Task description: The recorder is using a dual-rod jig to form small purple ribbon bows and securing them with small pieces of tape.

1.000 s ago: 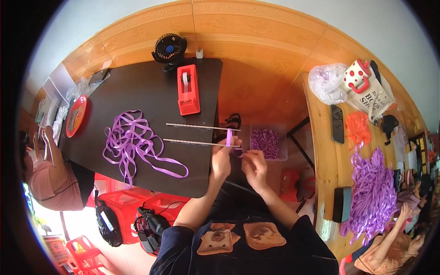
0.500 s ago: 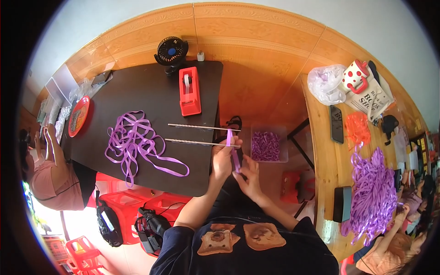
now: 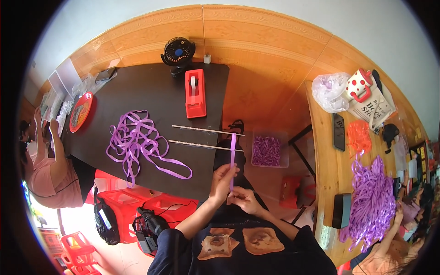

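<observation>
A purple strip [image 3: 233,156] is stretched across two thin rods [image 3: 195,144] near their right ends, which jut past the right edge of the dark table [image 3: 156,91]; its path around them cannot be made out. Partway along, the strip is pinched by the closed fingers of the left hand [image 3: 222,181], and its near end is gripped between thumb and finger of the right hand [image 3: 245,201]. A loose ribbon tangle [image 3: 129,149] is spread farther left.
</observation>
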